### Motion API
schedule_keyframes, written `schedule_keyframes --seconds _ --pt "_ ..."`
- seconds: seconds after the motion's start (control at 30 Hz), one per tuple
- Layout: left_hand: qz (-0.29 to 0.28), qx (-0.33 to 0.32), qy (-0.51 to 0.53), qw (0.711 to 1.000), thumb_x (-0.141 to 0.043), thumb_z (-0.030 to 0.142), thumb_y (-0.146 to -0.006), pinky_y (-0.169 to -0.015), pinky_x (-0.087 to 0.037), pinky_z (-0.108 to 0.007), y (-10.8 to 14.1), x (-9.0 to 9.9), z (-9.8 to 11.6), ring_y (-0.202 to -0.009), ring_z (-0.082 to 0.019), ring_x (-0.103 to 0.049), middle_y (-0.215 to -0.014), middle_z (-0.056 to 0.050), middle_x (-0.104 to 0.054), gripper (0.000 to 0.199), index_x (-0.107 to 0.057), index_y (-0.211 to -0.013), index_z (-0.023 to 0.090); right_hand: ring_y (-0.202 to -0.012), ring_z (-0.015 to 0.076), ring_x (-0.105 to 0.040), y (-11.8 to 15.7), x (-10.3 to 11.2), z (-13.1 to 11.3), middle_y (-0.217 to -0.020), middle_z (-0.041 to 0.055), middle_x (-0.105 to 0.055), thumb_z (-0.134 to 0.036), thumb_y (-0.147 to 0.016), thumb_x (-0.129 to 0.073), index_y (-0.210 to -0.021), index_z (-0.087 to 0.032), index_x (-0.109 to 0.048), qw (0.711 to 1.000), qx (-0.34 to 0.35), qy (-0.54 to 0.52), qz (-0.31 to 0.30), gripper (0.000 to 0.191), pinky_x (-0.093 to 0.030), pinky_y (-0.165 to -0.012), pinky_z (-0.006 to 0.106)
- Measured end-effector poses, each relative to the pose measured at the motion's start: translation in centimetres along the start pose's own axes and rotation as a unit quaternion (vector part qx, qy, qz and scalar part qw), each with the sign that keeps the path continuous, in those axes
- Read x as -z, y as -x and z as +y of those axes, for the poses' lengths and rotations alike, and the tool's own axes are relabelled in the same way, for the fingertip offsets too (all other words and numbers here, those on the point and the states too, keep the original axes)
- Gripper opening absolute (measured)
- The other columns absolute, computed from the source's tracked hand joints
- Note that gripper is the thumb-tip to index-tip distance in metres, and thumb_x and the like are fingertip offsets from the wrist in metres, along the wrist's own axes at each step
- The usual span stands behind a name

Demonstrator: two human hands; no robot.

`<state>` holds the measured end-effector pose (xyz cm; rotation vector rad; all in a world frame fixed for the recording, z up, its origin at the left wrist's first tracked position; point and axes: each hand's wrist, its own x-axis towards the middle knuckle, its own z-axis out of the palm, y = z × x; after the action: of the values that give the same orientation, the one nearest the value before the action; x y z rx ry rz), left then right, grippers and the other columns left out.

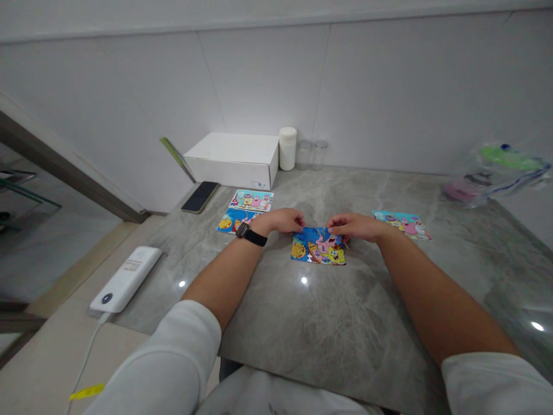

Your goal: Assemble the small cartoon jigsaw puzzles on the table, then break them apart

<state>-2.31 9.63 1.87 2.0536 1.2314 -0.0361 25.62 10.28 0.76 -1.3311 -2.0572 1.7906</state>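
Observation:
A blue cartoon puzzle picture (318, 248) lies on the grey marbled table (328, 323) in front of me. My left hand (287, 221), with a black watch on its wrist, has its fingers closed at the picture's upper left corner. At the upper right corner, the fingers of my right hand (353, 226) are bent together against the edge. Two more cartoon pictures lie left of my left hand, a light blue one (252, 200) above a dark blue one (232, 219) partly covered by that hand. Another light blue picture (404, 224) sits beyond my right forearm.
A white box (233, 155), a white bottle (287, 150) and two clear jars (311, 155) stand by the wall. A phone (200, 196) lies at the left, with a white power strip (127, 279) nearer. A plastic bag (492, 176) rests at the far right.

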Motion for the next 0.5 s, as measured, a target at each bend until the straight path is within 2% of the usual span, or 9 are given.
schedule_keyframes --seconds 0.13,0.27,0.33,0.43,0.5 --pt "0.009 -0.021 -0.002 1.0 -0.069 0.045 -0.09 -0.073 -0.048 -0.023 0.2 0.0 0.4 -0.088 -0.017 -0.068 -0.105 -0.004 -0.078 0.038 -0.072 -0.115 0.017 -0.075 0.0149 -0.063 0.0 0.2 0.2 -0.091 0.0042 -0.075 -0.063 -0.071 -0.088 -0.097 -0.018 -0.073 0.999 0.028 -0.007 -0.022 0.055 -0.05 -0.068 0.028" --pt "0.023 -0.017 0.011 1.0 -0.077 0.052 -0.084 -0.08 -0.051 -0.023 0.0 -0.6 0.8 -0.1 -0.019 -0.071 -0.123 -0.008 -0.076 0.064 -0.063 -0.136 0.017 -0.078 0.0157 -0.065 0.0 0.1 0.2 -0.093 0.0051 -0.076 -0.062 -0.074 -0.086 -0.098 -0.017 -0.073 0.997 0.055 -0.018 -0.047 0.053 -0.05 -0.071 0.029" --pt "0.008 -0.037 0.012 0.999 -0.078 0.049 -0.083 -0.08 -0.051 -0.023 -0.2 -0.9 0.7 -0.1 -0.019 -0.071 -0.121 -0.006 -0.077 0.058 -0.068 -0.132 0.019 -0.078 0.0157 -0.065 0.0 0.0 0.1 -0.092 0.0043 -0.076 -0.061 -0.074 -0.086 -0.098 -0.018 -0.073 0.997 0.065 -0.019 -0.037 0.051 -0.051 -0.072 0.029" --pt "-0.017 -0.074 0.023 0.997 -0.074 0.043 -0.086 -0.076 -0.05 -0.022 -0.7 -1.3 0.5 -0.091 -0.017 -0.072 -0.105 -0.001 -0.08 0.034 -0.076 -0.111 0.02 -0.079 0.0165 -0.065 -0.3 -0.1 0.1 -0.09 0.0031 -0.075 -0.059 -0.075 -0.084 -0.099 -0.018 -0.073 0.997 0.079 0.0 0.013 0.049 -0.051 -0.074 0.03" --pt "-0.015 -0.087 0.036 0.995 -0.071 0.04 -0.087 -0.074 -0.049 -0.022 -1.0 -1.4 0.3 -0.087 -0.017 -0.071 -0.098 0.0 -0.08 0.027 -0.077 -0.104 0.019 -0.076 0.0163 -0.064 -0.7 -0.1 0.3 -0.087 0.0022 -0.074 -0.058 -0.076 -0.081 -0.1 -0.018 -0.073 0.996 0.073 0.034 0.04 0.047 -0.051 -0.072 0.029"
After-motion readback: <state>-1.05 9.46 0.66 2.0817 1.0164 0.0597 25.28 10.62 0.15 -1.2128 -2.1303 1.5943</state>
